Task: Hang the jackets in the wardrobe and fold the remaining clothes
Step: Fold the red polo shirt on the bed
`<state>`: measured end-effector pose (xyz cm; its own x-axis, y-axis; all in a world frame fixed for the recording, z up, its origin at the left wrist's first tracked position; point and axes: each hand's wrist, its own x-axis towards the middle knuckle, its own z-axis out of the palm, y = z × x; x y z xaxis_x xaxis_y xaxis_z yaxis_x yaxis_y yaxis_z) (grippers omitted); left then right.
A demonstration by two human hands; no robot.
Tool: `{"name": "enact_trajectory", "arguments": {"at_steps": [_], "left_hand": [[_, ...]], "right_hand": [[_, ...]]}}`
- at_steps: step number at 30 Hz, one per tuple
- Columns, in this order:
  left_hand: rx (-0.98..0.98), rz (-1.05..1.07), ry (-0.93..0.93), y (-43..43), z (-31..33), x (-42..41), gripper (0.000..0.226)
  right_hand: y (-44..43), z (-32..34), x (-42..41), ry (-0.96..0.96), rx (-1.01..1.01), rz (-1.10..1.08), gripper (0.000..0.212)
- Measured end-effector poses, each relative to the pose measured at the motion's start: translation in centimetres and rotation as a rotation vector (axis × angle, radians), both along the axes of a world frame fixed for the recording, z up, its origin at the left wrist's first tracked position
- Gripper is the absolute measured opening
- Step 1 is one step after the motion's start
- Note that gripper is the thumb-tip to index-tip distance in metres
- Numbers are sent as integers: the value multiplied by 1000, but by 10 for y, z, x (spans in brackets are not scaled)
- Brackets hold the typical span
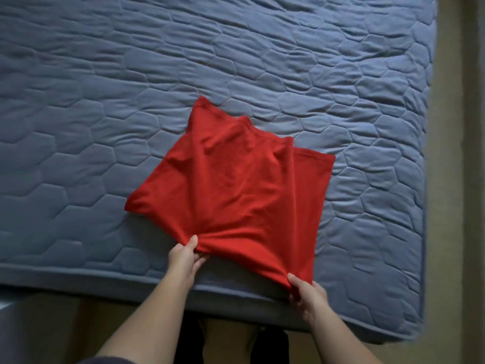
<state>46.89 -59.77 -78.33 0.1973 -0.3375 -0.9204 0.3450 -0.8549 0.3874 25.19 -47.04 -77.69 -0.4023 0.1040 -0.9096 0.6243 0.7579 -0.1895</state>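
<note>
A red garment lies partly folded on the blue quilted mattress, near its front edge. Its layers fan out toward the far right, and one flat panel shows at the right side. My left hand pinches the near left corner of the red cloth, thumb on top. My right hand grips the near right corner at the mattress edge, with fabric bunched between thumb and fingers. The cloth is drawn taut between both hands.
The mattress fills most of the view; its front edge runs along the bottom and its right edge stands next to a beige floor strip. My legs and dark clothing show below the front edge.
</note>
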Motion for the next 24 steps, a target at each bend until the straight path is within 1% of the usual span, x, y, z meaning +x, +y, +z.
{"name": "enact_trajectory", "arguments": {"at_steps": [2,3,5,7,9,13,16,18,20,21,24], "left_hand": [[-24,36,37,11,0,1,17],[-34,55,50,13,-1,0,15],[-35,103,66,15,-1,-5,10],[-21,156,91,17,-1,-10,11],[-15,197,129,18,-1,-16,10],[-36,241,137,22,-12,-20,11],[-73,246,158,25,-26,-19,8],[-106,248,204,27,-33,-18,9],[-128,248,243,27,-41,-16,10],[-139,246,256,27,-43,-15,11],[-175,228,318,28,-45,-10,15]], "right_hand": [[7,-3,0,18,-16,115,27],[3,-4,-3,68,-37,178,33],[-13,-1,-17,269,-100,284,46],[-40,11,-39,458,-161,425,54],[-81,23,-60,588,-231,625,56],[-179,29,-80,807,-404,1108,51],[-248,18,-70,774,-577,1319,55],[-285,5,-60,677,-606,1426,63],[-314,-12,-50,520,-527,1502,72],[-324,-19,-47,475,-463,1568,73],[-339,-25,-45,411,-278,1801,69]]}}
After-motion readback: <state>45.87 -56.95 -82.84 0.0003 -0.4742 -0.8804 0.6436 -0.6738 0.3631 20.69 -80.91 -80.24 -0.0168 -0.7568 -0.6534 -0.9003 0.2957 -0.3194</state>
